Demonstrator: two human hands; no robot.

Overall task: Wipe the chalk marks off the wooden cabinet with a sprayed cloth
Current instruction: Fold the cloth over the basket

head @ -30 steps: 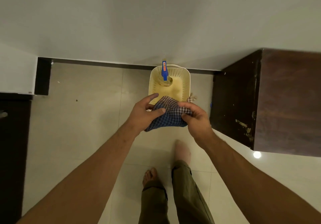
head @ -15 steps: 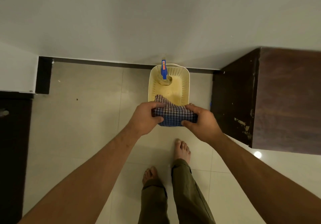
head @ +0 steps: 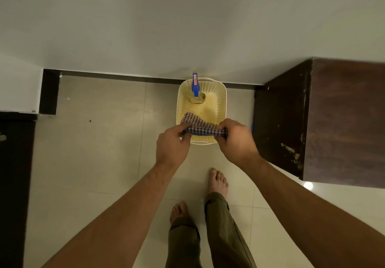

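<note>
Left hand (head: 173, 142): fingers curled closed, pinching the left end of the checked cloth (head: 200, 127).
Right hand (head: 236, 140): fingers curled closed, gripping the right end of the same cloth.
Cloth: blue-and-white check, folded into a narrow band and stretched between the two hands; one corner stands up at the left end. It is held over the near end of the basket (head: 221, 105); whether it touches the rim cannot be told.
Basket: cream plastic with perforated walls, standing on the floor (head: 100, 142) against the wall's dark skirting.
Spray bottle (head: 195, 93): inside the far end of the basket, blue trigger head with an orange label uppermost, body pale and indistinct.
Wooden cabinet (head: 333, 122): dark brown, just right of the basket and apart from it; pale scuffs show along its near vertical edge. Chalk marks cannot be made out from this angle.
Floor: pale glossy tile, a light reflection near the cabinet's foot.
Person: standing with bare feet (head: 217, 181) behind the basket, olive trousers, both forearms bare.
</note>
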